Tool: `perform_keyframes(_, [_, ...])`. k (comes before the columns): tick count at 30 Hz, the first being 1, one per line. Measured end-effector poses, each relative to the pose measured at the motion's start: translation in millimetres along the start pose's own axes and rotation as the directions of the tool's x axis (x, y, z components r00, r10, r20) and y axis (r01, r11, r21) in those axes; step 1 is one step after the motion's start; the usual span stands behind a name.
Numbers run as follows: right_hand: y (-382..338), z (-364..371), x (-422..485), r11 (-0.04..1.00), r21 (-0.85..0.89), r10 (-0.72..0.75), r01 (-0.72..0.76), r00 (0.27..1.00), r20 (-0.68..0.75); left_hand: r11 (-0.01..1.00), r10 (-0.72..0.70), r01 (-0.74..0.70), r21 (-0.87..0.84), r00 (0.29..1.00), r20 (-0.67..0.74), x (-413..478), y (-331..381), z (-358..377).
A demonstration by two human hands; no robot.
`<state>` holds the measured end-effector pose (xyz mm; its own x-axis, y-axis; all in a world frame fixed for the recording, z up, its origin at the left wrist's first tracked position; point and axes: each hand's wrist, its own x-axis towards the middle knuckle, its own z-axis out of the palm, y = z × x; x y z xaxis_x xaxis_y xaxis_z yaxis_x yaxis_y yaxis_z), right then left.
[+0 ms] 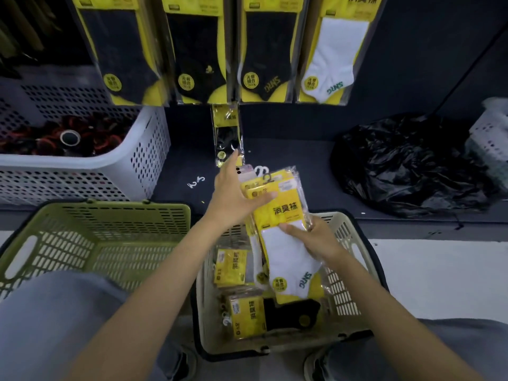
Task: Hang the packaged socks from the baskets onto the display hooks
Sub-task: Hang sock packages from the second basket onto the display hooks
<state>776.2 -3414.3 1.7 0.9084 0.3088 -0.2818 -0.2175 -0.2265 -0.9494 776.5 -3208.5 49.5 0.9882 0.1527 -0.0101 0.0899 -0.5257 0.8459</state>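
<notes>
I hold a stack of white-sock packs [286, 243] with yellow cards above the beige basket [349, 237]. My right hand [316, 237] grips the stack at its middle from the right. My left hand [233, 196] holds its upper left edge, thumb across the yellow card, fingers stretched behind. More packs of black socks [264, 314] lie in the beige basket. Four rows of packs hang on the display above; the white-sock row [332, 56] is the rightmost. One small black-sock pack [226, 133] hangs lower, just beyond my left fingertips.
A green basket [90, 215] stands at the left with nothing seen inside. A white perforated crate [137, 160] with red and black items sits on the dark shelf. A black plastic bag [412, 166] lies right, another white crate [492, 136] beyond it.
</notes>
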Motion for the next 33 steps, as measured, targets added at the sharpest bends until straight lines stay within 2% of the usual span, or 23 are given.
perform_keyframes(2, [-11.4,-3.6,0.3,0.989,0.148,0.02,-0.013,0.999,-0.044,0.963,-0.182,0.219,-0.158,0.959,0.215,-6.6,1.2,4.2])
perform_keyframes(4, [-20.3,-4.6,-1.7,0.986,0.168,0.02,-0.014,0.999,-0.033,0.861,-0.203,0.367,-0.351,0.883,0.423,-15.0,-4.4,10.4])
perform_keyframes(5, [-25.1,-4.1,-4.1,0.987,0.159,0.015,-0.011,1.0,-0.023,0.823,-0.184,0.381,-0.422,0.881,0.436,-17.4,-7.6,13.1])
perform_keyframes(7, [-33.4,-3.4,-6.4,0.99,0.139,-0.016,0.021,0.999,-0.041,0.808,-0.189,0.352,-0.472,0.915,0.358,-18.6,-7.1,14.0])
perform_keyframes(9, [-40.5,-4.7,-6.3,0.985,0.138,-0.081,0.099,0.988,-0.131,0.825,-0.191,0.309,-0.473,0.941,0.281,-17.3,-1.8,11.7])
perform_keyframes(11, [-51.3,-8.4,-6.1,0.965,0.136,-0.18,0.223,0.944,-0.276,0.832,-0.152,0.262,-0.488,0.955,0.253,-14.7,7.2,7.1])
perform_keyframes(13, [-62.9,-13.4,-6.0,0.937,0.079,-0.291,0.34,0.886,-0.361,0.839,-0.113,0.216,-0.499,0.967,0.229,-11.4,19.8,1.1])
perform_keyframes(15, [-74.4,-17.3,-6.4,0.913,0.062,-0.351,0.402,0.855,-0.381,0.84,-0.103,0.186,-0.509,0.977,0.188,-4.6,31.9,-3.5])
perform_keyframes(19, [-100.6,-25.9,-2.7,0.874,0.139,-0.382,0.466,0.835,-0.395,0.833,-0.071,0.129,-0.538,0.989,0.127,10.5,59.8,-11.6])
perform_keyframes(23, [-132.1,-36.4,9.5,0.835,0.25,-0.355,0.49,0.827,-0.437,0.845,-0.017,0.088,-0.528,0.99,0.138,30.6,92.3,-18.5])
perform_keyframes(26, [-156.3,-53.0,17.8,0.827,0.274,-0.351,0.491,0.831,-0.431,0.85,-0.05,0.098,-0.517,0.993,0.106,46.9,114.2,-28.6])
perform_keyframes(30, [-189.3,-83.2,28.7,0.83,0.223,-0.406,0.512,0.827,-0.388,0.849,0.037,-0.059,-0.525,0.998,-0.053,71.7,139.7,-55.2])
perform_keyframes(33, [-214.3,-106.5,41.2,0.826,0.194,-0.408,0.529,0.799,-0.441,0.845,0.113,-0.204,-0.494,0.972,-0.207,90.3,158.1,-77.7])
